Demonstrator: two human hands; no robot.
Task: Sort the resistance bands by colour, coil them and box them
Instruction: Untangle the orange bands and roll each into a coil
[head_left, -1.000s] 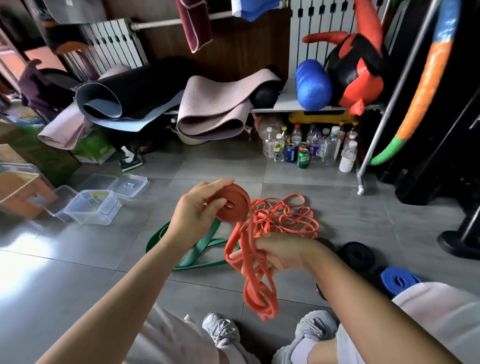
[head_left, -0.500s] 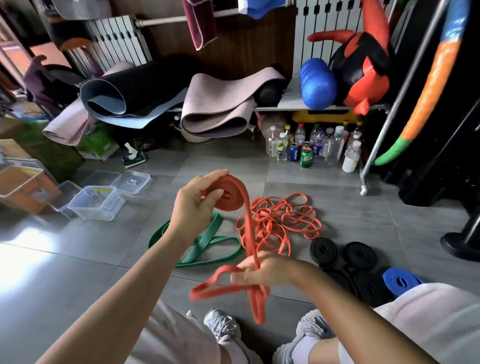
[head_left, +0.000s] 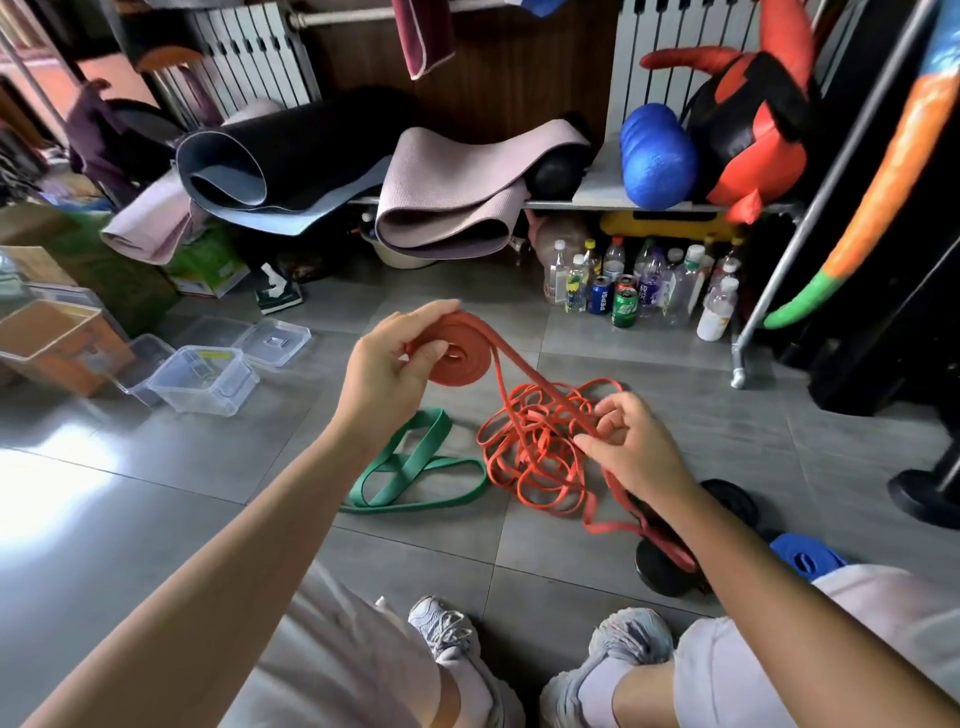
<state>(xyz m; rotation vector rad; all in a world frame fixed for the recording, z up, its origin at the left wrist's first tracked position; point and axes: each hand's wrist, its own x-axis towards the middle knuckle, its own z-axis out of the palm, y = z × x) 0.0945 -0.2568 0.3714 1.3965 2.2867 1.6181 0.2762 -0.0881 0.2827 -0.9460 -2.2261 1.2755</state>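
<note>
Left hand (head_left: 387, 371) grips orange band coil (head_left: 457, 356), thumb on its face, held above floor (head_left: 208, 467) mid-scene. Loose tail (head_left: 524, 368) runs right to right hand (head_left: 631, 449), pinched in fingers, end trailing under wrist. Orange tangle (head_left: 535, 457) on floor beneath; green band (head_left: 410, 478) left of it; black coils (head_left: 727, 501), blue coil (head_left: 805, 556) near right; clear boxes (head_left: 202, 379) left.
</note>
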